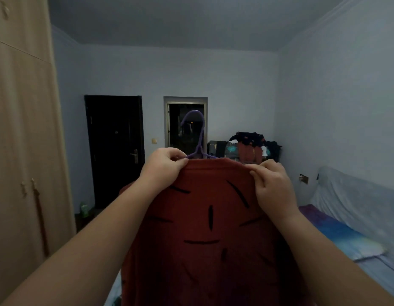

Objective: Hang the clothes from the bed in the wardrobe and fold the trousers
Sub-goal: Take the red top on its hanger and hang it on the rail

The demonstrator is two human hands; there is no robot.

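A red garment (204,228) with short black dashes hangs in front of me, raised at chest height. A purple hanger (199,138) sticks out of its top edge, hook upward; the hanger's arms are hidden inside the cloth. My left hand (164,166) pinches the garment's top left edge right beside the hanger's neck. My right hand (272,184) grips the top right edge of the cloth. The wardrobe (21,129), light wood with its doors closed, stands on the left. The bed (350,241) lies at lower right.
A pile of dark and red clothes (251,144) sits on furniture against the far wall. A dark door (115,149) and an open doorway (185,124) are in the back wall. A pale cover drapes the headboard (355,195) on the right.
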